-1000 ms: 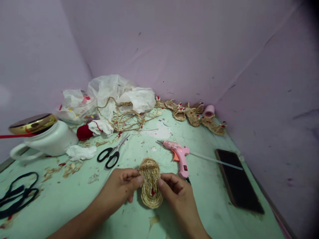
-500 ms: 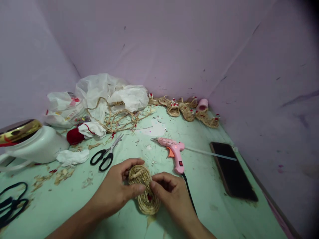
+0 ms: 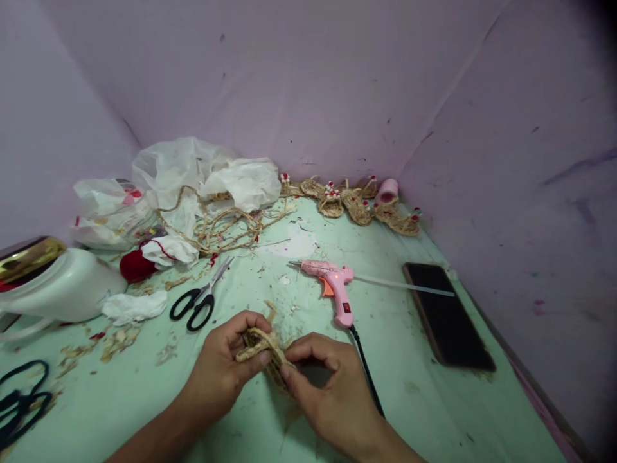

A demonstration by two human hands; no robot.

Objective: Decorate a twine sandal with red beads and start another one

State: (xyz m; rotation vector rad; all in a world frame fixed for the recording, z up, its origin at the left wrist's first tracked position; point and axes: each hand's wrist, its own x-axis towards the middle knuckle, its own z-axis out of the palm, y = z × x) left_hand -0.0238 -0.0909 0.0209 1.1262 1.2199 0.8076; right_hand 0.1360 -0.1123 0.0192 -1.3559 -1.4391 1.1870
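A small slipper of coiled straw rope [image 3: 264,341] is held between both hands over the near middle of the table, tilted so its strap and edge show. My left hand [image 3: 224,360] pinches its left end, thumb on the near side. My right hand [image 3: 325,379] grips the right side between thumb and fingers. Most of the flat sole is turned from view. Beyond my right hand lies a pink hot glue gun [image 3: 335,283] with a glue stick in its back. Black-handled scissors [image 3: 202,299] rest beyond my left hand.
A phone [image 3: 448,315] lies at right, under the glue stick's end. Several straw slippers [image 3: 357,207] line the back wall. Plastic bags [image 3: 187,170], loose rope [image 3: 226,231], red yarn [image 3: 137,265] and a white pot [image 3: 81,286] stand left. A dark cord [image 3: 24,399] lies front left.
Both hands have tilted the straw slipper from sole facing me to edge-on, bringing its strap into sight. The whole view has shifted slightly; the glue gun and scissors lie as before.
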